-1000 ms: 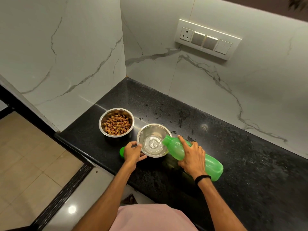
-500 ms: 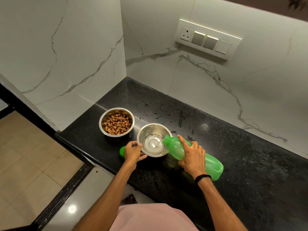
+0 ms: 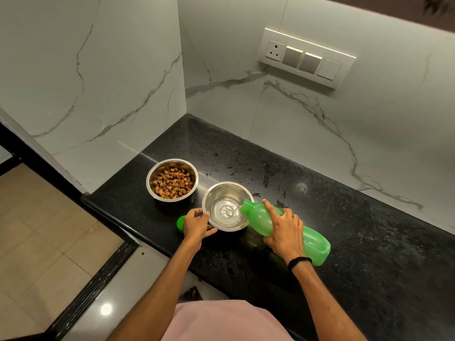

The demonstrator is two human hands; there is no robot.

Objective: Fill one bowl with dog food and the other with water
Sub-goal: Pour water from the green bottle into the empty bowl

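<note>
Dog food bowl [image 3: 170, 165]: done. Your right hand [image 3: 283, 230] grips tilted green bottle [image 3: 314, 243], pouring; water bowl [image 3: 221, 190] shallow, needs more. Your left hand [image 3: 197, 223] grips its rim.

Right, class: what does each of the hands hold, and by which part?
The right hand grips the bottle round its middle, tipped over the water bowl. The left hand holds that bowl by its near-left rim.
</note>
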